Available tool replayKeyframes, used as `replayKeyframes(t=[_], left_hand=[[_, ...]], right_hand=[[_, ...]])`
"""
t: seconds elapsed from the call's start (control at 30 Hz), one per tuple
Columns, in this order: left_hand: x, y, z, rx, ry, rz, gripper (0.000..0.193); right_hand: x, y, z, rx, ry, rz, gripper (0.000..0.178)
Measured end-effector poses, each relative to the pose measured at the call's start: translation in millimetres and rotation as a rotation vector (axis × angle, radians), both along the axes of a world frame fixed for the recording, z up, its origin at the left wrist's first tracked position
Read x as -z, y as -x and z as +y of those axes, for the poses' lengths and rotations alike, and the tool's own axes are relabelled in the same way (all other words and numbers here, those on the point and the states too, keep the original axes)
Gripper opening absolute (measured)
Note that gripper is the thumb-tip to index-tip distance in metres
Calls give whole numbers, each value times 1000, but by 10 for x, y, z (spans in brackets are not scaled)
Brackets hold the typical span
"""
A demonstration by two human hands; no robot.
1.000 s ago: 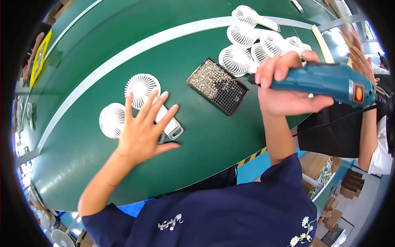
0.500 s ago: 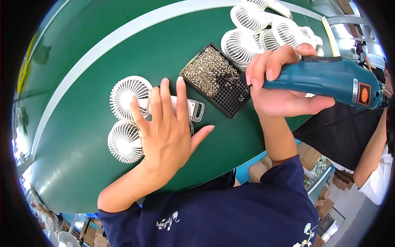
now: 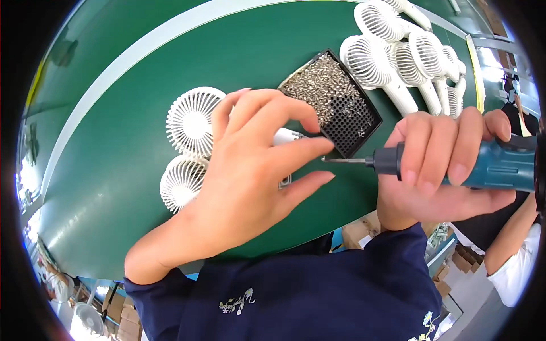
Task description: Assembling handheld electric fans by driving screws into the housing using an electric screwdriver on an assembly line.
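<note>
My right hand [image 3: 438, 170] grips a blue electric screwdriver [image 3: 506, 167]. Its thin bit points left, and whether a screw sits on the tip is too small to tell. Close around that tip, my left hand [image 3: 244, 165] has thumb and forefinger apart, with nothing visible between them. Two white handheld fans, an upper one [image 3: 196, 122] and a lower one [image 3: 183, 182], lie beneath and beside my left hand, which hides most of their handles. Behind the bit stands a black perforated tray [image 3: 348, 128], its far left part heaped with small silvery screws [image 3: 318, 85].
Several more white handheld fans [image 3: 369, 59] are piled at the far right of the green table [image 3: 125, 142]. Another person's arm [image 3: 515, 244] shows at the right edge. Cardboard boxes [image 3: 355, 233] stand below the table's near edge.
My right hand has drawn the screwdriver out of the screw tray, toward me. My left hand has lifted off the fans and moved right, to the bit's tip.
</note>
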State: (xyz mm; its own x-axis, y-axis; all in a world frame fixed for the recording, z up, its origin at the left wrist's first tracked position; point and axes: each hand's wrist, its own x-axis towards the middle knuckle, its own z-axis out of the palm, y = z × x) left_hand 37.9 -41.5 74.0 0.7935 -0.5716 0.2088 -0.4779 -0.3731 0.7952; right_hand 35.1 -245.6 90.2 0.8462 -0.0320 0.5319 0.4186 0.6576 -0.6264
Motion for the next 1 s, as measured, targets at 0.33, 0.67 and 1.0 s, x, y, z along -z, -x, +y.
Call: replayKeyframes(t=[0.33, 0.67, 1.0], left_hand=[[243, 13, 29, 58, 98, -46, 24], [312, 26, 29, -13, 19, -56, 19], [377, 90, -1, -83, -55, -82, 25]], right_hand=[[114, 5, 138, -183, 93, -22, 58], [181, -22, 128, -269, 365, -169, 74], [287, -42, 95, -234, 396, -135, 86]])
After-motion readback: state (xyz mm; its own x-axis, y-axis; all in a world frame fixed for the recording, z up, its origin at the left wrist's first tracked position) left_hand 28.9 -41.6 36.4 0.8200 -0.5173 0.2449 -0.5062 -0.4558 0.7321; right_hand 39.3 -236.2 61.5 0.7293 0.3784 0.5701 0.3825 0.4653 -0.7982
